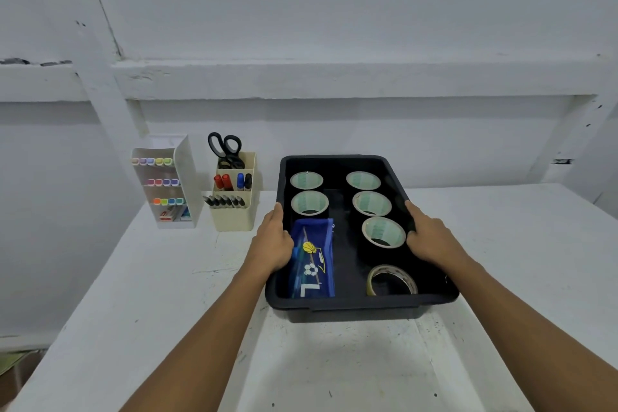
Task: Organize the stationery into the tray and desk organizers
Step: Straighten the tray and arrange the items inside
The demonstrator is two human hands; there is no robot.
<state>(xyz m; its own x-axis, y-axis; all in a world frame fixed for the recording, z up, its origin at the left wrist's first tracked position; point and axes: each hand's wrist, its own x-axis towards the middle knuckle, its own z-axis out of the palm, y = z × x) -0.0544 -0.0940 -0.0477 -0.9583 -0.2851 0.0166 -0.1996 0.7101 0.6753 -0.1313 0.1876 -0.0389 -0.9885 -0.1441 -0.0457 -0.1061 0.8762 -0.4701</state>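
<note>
Black tray (354, 303) on white table (133, 294): left hand (272, 242), right hand (431, 237) clasping side rims; tape rolls (371, 203), blue pouch (314, 261) inside; beige organizer (234, 214) left

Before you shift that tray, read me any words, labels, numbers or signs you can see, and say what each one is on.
"L": large white letter on the blue pouch in the tray, beside basketball and football pictures.
Green print inside the tape rolls: too small to read.
Red and blue packs in the bottom of the white organizer: printing blurred, unreadable.
Markers in the beige organizer: no legible labels.
</note>
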